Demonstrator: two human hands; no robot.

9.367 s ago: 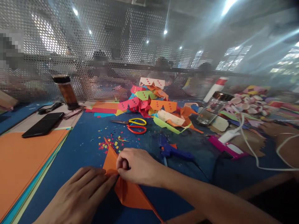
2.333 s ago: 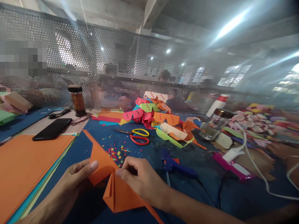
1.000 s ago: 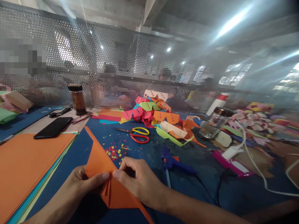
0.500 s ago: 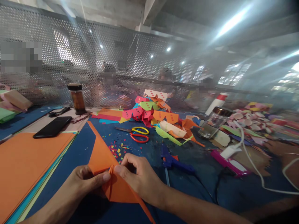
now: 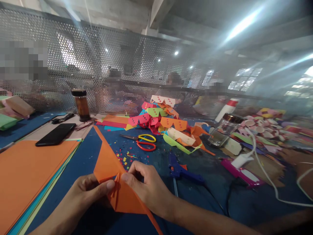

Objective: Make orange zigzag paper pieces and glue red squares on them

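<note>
A folded sheet of orange paper [image 5: 132, 199] is held above the blue table, its long folded edge slanting from upper left to lower right. My left hand [image 5: 91, 189] grips its left side, thumb on top and fingers partly hidden beneath. With thumb and bent fingers, my right hand [image 5: 145, 182] pinches the folded edge near the middle. Narrow pleats stand up between the two thumbs. Just beyond the paper lie small coloured paper scraps [image 5: 128, 158] and scissors [image 5: 144, 142] with one yellow and one red handle.
A blue glue gun [image 5: 182, 169] lies right of my hands. Orange sheets [image 5: 31, 173] are stacked at left under a black phone [image 5: 55, 134]. Behind stand a brown jar [image 5: 81, 106], piled paper cutouts [image 5: 172, 124] and a glass jar [image 5: 223, 130]. A magenta power strip [image 5: 242, 173] trails white cable.
The view has shifted very slightly. Both hands keep their hold on the orange paper, and the pleats between the thumbs look a little more spread.
</note>
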